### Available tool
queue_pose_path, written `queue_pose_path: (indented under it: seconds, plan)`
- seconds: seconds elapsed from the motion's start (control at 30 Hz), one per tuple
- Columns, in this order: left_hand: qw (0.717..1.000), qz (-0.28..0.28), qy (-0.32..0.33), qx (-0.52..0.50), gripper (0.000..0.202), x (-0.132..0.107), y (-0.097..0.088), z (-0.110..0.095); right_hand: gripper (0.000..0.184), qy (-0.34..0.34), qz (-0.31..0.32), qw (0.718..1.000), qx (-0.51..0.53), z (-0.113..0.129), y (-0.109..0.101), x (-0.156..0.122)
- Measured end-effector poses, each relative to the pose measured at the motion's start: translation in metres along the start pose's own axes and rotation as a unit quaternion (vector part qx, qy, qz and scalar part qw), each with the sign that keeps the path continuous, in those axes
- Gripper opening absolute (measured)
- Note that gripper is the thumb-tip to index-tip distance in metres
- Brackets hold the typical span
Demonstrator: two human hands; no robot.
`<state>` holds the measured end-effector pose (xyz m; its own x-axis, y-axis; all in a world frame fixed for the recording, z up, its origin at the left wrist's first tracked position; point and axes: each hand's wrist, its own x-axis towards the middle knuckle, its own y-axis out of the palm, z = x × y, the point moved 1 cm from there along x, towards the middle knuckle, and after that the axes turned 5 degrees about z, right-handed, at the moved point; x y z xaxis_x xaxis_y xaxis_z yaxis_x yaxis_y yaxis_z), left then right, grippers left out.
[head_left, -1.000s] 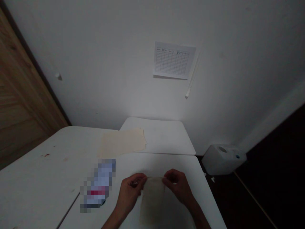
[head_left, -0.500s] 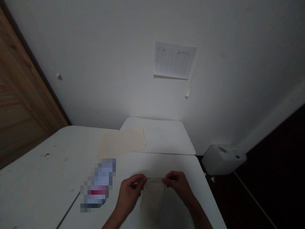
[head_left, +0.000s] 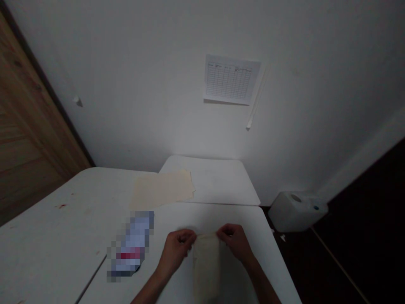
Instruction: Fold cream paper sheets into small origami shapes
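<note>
A pale beige sheet (head_left: 206, 270), paper or thin cloth, hangs over the white table (head_left: 177, 219) near its front edge. My left hand (head_left: 176, 249) pinches the sheet's top left corner with fingers closed. My right hand (head_left: 234, 241) pinches its top right corner, fingers also closed. The two hands sit close together, and the sheet between them looks narrow and bowed. Its lower part runs out of view at the bottom.
A cream folder (head_left: 163, 189) lies flat further back on the table. A blurred blue, white and red item (head_left: 131, 247) lies left of my hands. A second white tabletop (head_left: 218, 179) meets the wall. A white plastic container (head_left: 295, 210) stands on the dark floor at right. A wooden door (head_left: 22, 139) is at left.
My hands have drawn closer together and risen slightly, so the sheet now looks narrower and more bowed than before.
</note>
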<state>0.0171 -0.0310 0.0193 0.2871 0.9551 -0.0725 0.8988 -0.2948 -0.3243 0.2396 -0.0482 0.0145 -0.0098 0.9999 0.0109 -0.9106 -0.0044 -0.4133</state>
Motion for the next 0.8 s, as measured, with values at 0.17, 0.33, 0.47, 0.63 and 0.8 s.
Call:
queue_pose_path:
  seconds: [0.17,0.33,0.47,0.63,0.8]
  plan:
    - [0.995,-0.004,0.038,0.091,0.025,0.015,-0.001,0.01,0.017,-0.006,-0.024,0.996,-0.084,0.0,0.004,0.005]
    - [0.977,-0.044,0.084,0.193,0.018,0.02,0.002,0.008,0.012,-0.017,-0.036,0.984,-0.175,-0.001,0.006,0.008]
    - [0.961,-0.045,0.127,0.24,0.018,0.024,0.007,0.009,0.01,-0.038,-0.032,0.974,-0.223,-0.003,0.007,0.009]
    - [0.95,-0.047,0.151,0.27,0.021,0.026,0.008,0.012,0.01,-0.06,-0.012,0.966,-0.25,-0.003,0.006,0.01]
    - [0.945,-0.054,0.157,0.282,0.02,0.025,0.009,0.014,0.012,-0.102,-0.002,0.965,-0.243,-0.008,0.003,0.011]
